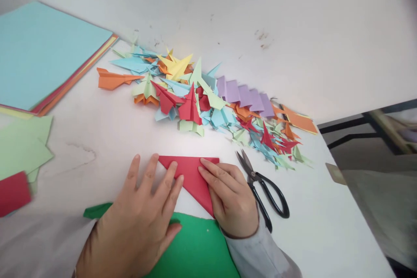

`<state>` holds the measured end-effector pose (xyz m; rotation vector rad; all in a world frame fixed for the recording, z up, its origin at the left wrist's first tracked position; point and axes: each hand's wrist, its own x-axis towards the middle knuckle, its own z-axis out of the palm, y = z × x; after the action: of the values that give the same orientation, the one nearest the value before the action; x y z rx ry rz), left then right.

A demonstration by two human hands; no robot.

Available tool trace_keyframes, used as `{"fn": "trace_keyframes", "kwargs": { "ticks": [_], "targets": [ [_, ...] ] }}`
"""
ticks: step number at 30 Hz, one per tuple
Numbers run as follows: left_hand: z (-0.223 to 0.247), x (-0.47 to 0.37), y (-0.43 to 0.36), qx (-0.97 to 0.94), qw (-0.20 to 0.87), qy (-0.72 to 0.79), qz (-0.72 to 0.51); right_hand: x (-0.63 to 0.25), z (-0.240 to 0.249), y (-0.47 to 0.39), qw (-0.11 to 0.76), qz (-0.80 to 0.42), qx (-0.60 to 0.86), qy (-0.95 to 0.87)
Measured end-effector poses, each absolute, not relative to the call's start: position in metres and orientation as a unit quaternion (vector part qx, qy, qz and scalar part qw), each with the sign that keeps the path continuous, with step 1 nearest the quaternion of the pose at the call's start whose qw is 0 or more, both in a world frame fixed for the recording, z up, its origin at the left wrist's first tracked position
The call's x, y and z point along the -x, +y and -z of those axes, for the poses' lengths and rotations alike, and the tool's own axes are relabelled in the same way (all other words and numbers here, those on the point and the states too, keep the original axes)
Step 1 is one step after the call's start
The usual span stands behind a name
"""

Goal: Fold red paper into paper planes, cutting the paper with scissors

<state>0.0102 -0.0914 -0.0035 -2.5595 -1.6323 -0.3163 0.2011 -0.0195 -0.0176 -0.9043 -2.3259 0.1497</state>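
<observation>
A red sheet of paper, folded into a triangle, lies flat on the white table with its long straight edge away from me. My left hand is spread, its fingertips touching the triangle's left side. On the right side, the fingers of my right hand are bent together and press on the paper near its top right corner. Beneath my hands, a green sheet covers the near part of the table. Scissors with black handles lie partly open just right of my right hand.
Several folded paper planes in many colours form a long heap along the wall, with purple folded papers among them. A stack of large coloured sheets lies at the far left, above light green pieces. The table's right edge slants down.
</observation>
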Motion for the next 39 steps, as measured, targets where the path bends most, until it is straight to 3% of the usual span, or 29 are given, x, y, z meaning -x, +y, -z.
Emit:
{"fn": "trace_keyframes", "kwargs": {
  "ticks": [39],
  "targets": [
    [0.0031,-0.0091,-0.0912,0.839,0.036,-0.532,0.109,-0.2005,0.0191,-0.0212,0.324,-0.046,0.35,-0.878]
  ]
}}
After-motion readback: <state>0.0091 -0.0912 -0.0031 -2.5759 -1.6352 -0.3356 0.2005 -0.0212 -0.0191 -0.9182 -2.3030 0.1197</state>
